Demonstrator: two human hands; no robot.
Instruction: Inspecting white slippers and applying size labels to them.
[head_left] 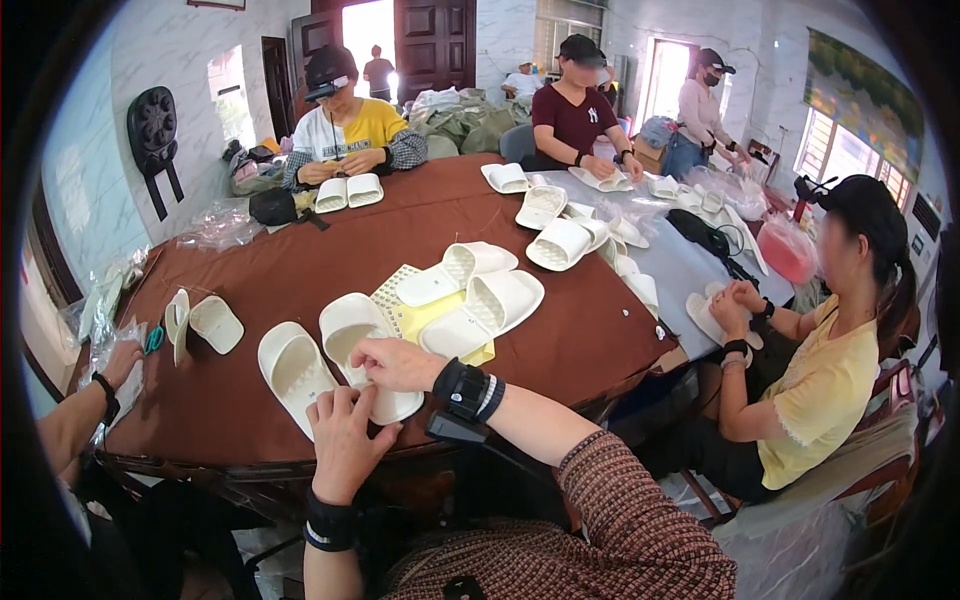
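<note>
A white slipper (pixel 350 318) lies on the brown-covered table in front of me, its heel end toward me. My left hand (pixel 347 435) holds that heel end, fingers on the inner sole and thumb at the side edge. Over the same sole, my right hand (pixel 402 364) is bent with its fingertips pinched together; whatever they hold, if anything, is hidden. Touching on the left is a matching slipper (pixel 292 362). Just beyond my right hand, two more slippers rest on a yellow sheet (pixel 420 316) and a sheet with rows of small dark marks (pixel 393 290).
A slipper pair (pixel 216 325) and teal scissors (pixel 153 340) are at the left, near another person's hand (pixel 122 365). More slippers (pixel 560 243) pile up at the right, by a grey table (pixel 680 265). Several people work around the tables. Clear plastic bags (pixel 220 228) lie at the far left.
</note>
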